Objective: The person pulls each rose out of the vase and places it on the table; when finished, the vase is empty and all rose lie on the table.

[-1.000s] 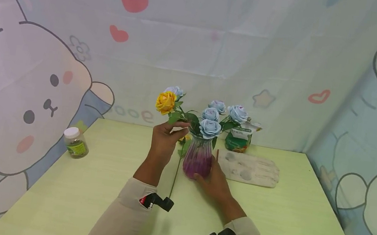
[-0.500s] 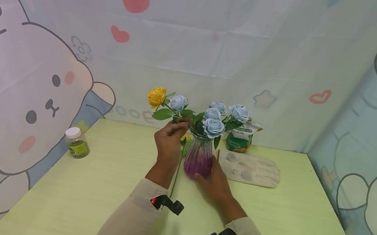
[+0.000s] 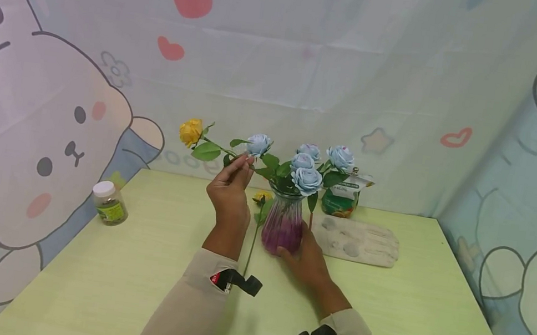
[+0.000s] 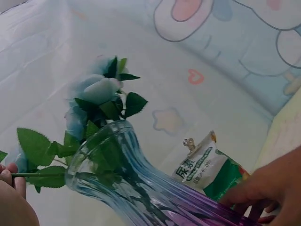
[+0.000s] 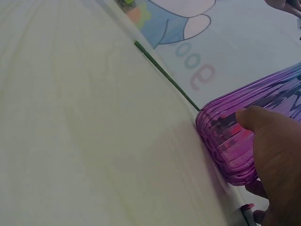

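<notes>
A ribbed glass vase (image 3: 283,228), clear above and purple below, stands upright on the table. My right hand (image 3: 311,262) grips its lower part, thumb across the front in the right wrist view. Several pale blue roses (image 3: 306,180) rise from the vase, and one blue rose (image 3: 258,145) leans out to the left. With fingertips, my left hand (image 3: 232,196) pinches the stem of a yellow rose (image 3: 190,131), whose bloom points left. In the left wrist view that green stem (image 4: 40,174) runs from the fingers to the vase's mouth.
Another yellow rose (image 3: 262,199) lies on the table left of the vase, its stem toward me. A work glove (image 3: 357,242) lies to the right, with a clipped green-and-white packet (image 3: 340,198) behind. At the left edge stands a white-capped jar (image 3: 110,205).
My left hand dips right, then shifts left and up along the stem. The yellow bloom swings left, apart from the leaning blue rose. My right hand and the vase stay put.
</notes>
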A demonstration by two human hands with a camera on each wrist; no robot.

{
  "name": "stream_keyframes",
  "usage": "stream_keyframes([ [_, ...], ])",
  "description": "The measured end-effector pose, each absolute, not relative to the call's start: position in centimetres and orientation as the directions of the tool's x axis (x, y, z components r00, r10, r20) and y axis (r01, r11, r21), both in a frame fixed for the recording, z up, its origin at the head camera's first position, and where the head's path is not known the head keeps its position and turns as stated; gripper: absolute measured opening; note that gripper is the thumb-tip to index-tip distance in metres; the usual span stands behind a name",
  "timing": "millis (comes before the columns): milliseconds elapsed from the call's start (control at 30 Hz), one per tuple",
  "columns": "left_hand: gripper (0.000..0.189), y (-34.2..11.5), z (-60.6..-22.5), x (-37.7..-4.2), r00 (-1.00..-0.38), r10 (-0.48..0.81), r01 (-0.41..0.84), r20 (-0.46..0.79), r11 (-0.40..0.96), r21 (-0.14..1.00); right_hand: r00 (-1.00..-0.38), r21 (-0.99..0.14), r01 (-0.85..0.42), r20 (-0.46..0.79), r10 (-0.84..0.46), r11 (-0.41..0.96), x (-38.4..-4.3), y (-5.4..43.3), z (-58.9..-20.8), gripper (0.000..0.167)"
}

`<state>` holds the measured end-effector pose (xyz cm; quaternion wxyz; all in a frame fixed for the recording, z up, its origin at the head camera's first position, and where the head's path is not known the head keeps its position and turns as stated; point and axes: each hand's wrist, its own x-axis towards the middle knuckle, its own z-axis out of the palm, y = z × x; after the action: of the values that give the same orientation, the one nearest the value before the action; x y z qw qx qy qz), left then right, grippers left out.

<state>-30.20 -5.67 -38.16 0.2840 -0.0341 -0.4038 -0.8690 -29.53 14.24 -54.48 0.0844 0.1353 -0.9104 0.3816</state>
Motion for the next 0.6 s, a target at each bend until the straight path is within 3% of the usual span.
stream_keyframes([
  [433,0.026,-8.9,-38.3,-31.4,-0.853,-0.522,0.448,0.017,-0.714,0.538,-0.948,-0.668,-0.314,0.259,-0.185,0.674,-29.2,14.2,-54.0,0.100],
  [600,0.024,-9.4,-38.5,-31.4,-0.858,-0.513,0.427,-0.023,-0.739,0.521,-0.942,-0.671,-0.330,0.279,-0.186,0.664,-29.3,14.3,-54.0,0.100],
])
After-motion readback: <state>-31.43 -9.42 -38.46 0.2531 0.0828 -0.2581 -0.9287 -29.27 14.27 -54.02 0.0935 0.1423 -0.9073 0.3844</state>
